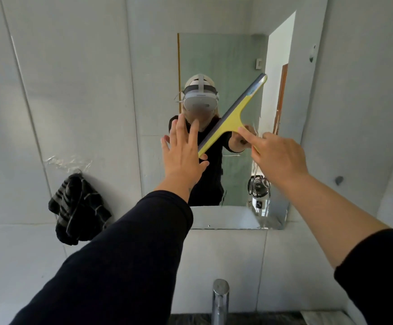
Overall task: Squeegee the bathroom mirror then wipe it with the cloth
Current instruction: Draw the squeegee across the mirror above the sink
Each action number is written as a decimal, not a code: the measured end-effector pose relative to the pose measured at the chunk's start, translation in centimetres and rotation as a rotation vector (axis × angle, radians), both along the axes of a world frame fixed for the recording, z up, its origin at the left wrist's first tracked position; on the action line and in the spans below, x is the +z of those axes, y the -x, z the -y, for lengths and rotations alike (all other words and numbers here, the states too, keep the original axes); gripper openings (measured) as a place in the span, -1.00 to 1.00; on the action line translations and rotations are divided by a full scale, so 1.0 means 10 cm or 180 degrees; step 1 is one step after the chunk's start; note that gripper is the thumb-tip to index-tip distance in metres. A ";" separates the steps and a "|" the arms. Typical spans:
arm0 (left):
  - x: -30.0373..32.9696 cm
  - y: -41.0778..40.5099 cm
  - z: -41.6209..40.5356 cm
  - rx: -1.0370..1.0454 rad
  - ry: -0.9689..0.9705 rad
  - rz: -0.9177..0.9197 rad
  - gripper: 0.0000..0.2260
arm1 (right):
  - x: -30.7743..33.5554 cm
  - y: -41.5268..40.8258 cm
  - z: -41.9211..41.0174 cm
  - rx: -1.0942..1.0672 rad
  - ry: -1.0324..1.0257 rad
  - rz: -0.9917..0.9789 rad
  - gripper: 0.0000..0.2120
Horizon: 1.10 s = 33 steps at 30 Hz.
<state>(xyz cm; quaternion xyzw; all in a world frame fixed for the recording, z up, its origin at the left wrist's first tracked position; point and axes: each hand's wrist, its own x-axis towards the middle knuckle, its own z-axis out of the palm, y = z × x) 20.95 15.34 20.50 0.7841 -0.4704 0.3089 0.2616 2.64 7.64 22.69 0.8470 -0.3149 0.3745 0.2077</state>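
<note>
The wall mirror [158,66] fills the middle of the head view and reflects a person in a headset. A yellow squeegee [231,117] lies tilted against the glass, its blade running from lower left to upper right. My right hand [276,154] grips its handle, index finger stretched along it. My left hand [182,148] is spread with fingers apart at the blade's lower end, the thumb touching the blade tip. A dark striped cloth [77,209] hangs on the tiled wall left of the mirror, away from both hands.
A chrome tap [220,299] rises at the bottom centre above a dark sink edge. A small black fan [258,186] shows at the mirror's lower right. Torn clear plastic [66,160] clings to the wall above the cloth. Grey tiles surround the mirror.
</note>
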 end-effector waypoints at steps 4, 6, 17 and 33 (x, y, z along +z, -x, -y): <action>-0.08 0.02 0.12 -0.0049 0.0029 0.0150 -0.18 | -0.09 0.27 0.20 -0.0184 -0.0183 0.0237 -0.53; -0.11 0.01 0.15 -0.0116 0.0125 0.0116 -0.16 | -0.17 0.41 0.28 -0.0230 -0.0268 0.0369 -0.54; -0.16 -0.01 0.17 -0.0295 0.0182 0.0071 -0.08 | -0.71 0.14 0.15 0.0213 -0.1321 0.1977 -0.60; 0.11 -0.28 -0.15 -0.0294 0.0399 0.0139 -0.53 | -1.03 -0.58 -0.40 0.0521 -0.1991 0.2707 -0.58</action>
